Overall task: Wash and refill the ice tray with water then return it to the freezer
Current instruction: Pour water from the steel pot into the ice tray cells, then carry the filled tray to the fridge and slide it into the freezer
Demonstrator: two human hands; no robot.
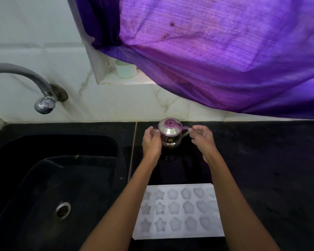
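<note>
Kettle (169,132): steel, lidded (contents hidden), centre frame.
Left hand (151,142): curled around kettle's side.
Right hand (202,136): pinching its handle.
Ice tray (178,211): lower centre, contents unclear.

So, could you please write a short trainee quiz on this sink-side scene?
1. True or false: the ice tray lies in the sink.
2. What do both hands touch? A) faucet B) steel pot C) white cup
3. Fill in: the curtain is ____.

Key: 1 false, it lies on the counter; 2 B, left hand and right hand flank it; 3 purple.
</note>
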